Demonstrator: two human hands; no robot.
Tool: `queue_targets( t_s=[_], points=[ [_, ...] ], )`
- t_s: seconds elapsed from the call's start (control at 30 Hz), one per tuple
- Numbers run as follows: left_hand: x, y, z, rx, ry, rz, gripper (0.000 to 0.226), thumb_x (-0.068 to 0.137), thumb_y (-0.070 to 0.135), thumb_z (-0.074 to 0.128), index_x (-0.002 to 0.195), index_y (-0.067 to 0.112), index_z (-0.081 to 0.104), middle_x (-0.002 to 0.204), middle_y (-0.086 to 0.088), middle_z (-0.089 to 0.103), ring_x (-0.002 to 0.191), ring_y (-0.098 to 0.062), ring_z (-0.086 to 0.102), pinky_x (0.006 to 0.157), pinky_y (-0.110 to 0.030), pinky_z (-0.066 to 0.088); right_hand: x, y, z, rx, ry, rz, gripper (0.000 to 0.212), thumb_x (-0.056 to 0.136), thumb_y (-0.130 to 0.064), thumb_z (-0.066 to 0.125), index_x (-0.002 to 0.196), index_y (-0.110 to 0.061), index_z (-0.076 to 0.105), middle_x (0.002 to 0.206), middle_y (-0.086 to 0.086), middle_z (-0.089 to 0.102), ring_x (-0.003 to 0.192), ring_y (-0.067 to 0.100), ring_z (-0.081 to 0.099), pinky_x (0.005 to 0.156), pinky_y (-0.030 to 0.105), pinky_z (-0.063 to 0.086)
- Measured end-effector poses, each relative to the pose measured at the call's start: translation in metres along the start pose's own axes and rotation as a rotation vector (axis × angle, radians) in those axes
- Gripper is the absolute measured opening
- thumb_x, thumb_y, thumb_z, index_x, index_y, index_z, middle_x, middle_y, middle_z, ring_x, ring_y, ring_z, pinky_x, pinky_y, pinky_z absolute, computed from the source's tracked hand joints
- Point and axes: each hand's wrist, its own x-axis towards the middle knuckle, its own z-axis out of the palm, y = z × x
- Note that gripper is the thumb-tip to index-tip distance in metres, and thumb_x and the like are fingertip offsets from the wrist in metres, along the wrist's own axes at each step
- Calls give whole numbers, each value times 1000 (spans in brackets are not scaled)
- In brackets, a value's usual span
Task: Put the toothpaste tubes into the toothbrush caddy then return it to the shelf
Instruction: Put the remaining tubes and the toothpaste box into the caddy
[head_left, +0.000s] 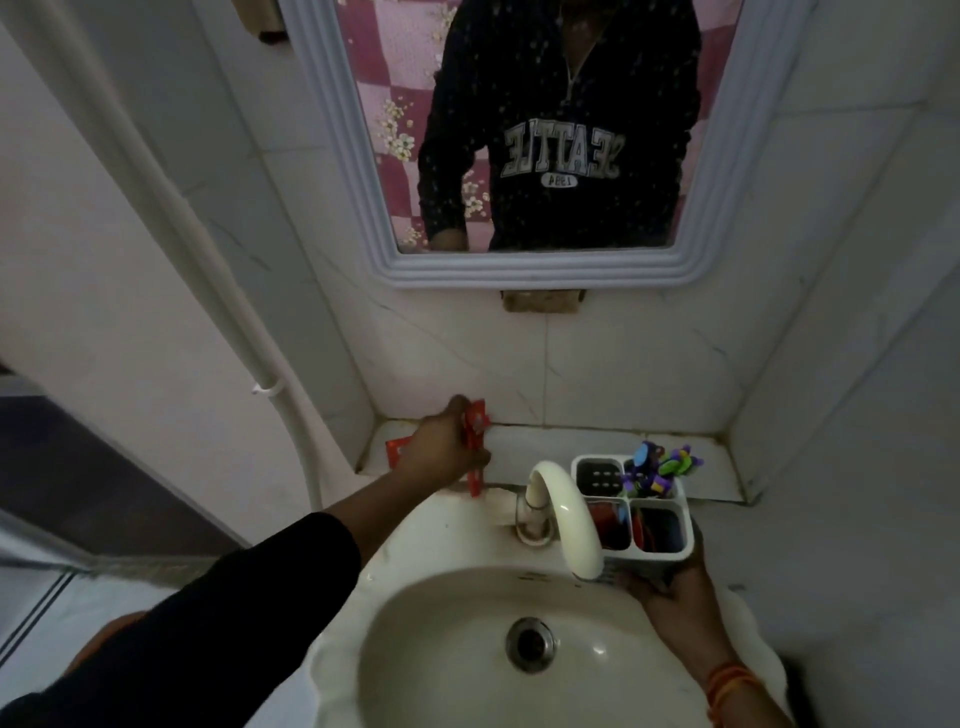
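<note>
My left hand (441, 447) is closed around a red toothpaste tube (475, 431) above the left end of the tiled shelf (550, 457). A second red tube (397, 451) lies on the shelf just left of that hand, partly hidden. The white toothbrush caddy (662, 558) with four compartments sits at the sink's right rim, in front of the shelf. My right hand (675, 603) grips its front wall. Colourful toothbrushes (662, 467) stand in its back right compartment, and dark red items fill the two front ones.
A cream tap (563, 514) arches over the white sink (467, 665) between my hands, close to the caddy's left side. A white-framed mirror (530, 270) hangs above the shelf. A white pipe (218, 291) runs down the left wall.
</note>
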Motion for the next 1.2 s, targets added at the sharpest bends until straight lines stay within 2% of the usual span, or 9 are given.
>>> queue_targets(
  t_s=[0.1,0.2,0.37,0.47,0.67,0.8,0.93,1.1,1.2],
  points=[
    [-16,45,-15,-353,104,147,36,83,36,79,113,26,62,92,10,70,79,-7,69,68,-23,55,-2,-5,0,37,-20,-17,97,61,17,81,125,-44,42,123,-17,57,110,-13,56,83,6,49],
    [-31,87,-26,-509,45,233,35,91,37,70,121,20,67,99,2,75,86,-10,74,72,-26,61,-3,-11,0,81,-30,-33,91,65,22,75,127,-34,40,122,-13,54,105,-18,56,76,4,49],
    [-35,118,-3,-190,-118,348,24,82,31,79,103,18,77,95,4,77,85,-4,71,82,-28,59,-4,-13,2,82,-23,-53,90,67,20,75,120,-45,41,122,-16,54,102,-20,56,74,3,49],
    [-30,120,6,-46,-177,407,18,82,28,79,97,20,81,91,5,79,84,-3,70,80,-18,55,-3,-12,2,68,-10,-62,94,66,21,75,119,-48,39,120,-18,54,100,-23,55,74,1,47],
    [-4,83,-9,-48,-69,213,24,90,39,69,96,19,80,90,10,74,82,-2,66,72,-14,47,0,1,-1,8,2,-60,106,61,17,82,118,-62,42,115,-37,60,108,-19,54,82,3,47],
    [31,21,-3,305,-105,4,32,92,27,61,120,13,68,119,-9,69,110,-28,65,90,-26,49,1,4,-2,7,-21,-64,107,59,13,85,122,-62,42,122,-33,60,115,-8,56,90,13,50],
    [40,-16,16,468,-193,-211,51,87,17,58,136,9,45,133,-17,51,124,-36,52,99,-41,45,2,5,-2,25,-21,-47,102,59,14,84,124,-52,42,120,-32,61,115,-7,57,87,13,52],
    [41,-35,31,549,-47,-196,45,84,17,58,129,13,51,130,-13,50,126,-35,43,98,-44,45,3,9,0,35,-25,-27,99,58,12,85,125,-47,43,118,-34,61,113,-10,57,86,11,51],
    [44,-37,25,558,-33,-204,61,82,29,66,136,14,42,127,-16,51,121,-38,48,96,-46,44,3,11,-1,41,-30,-32,97,57,7,87,127,-43,44,121,-30,61,116,-5,57,87,12,51]
  ],
)
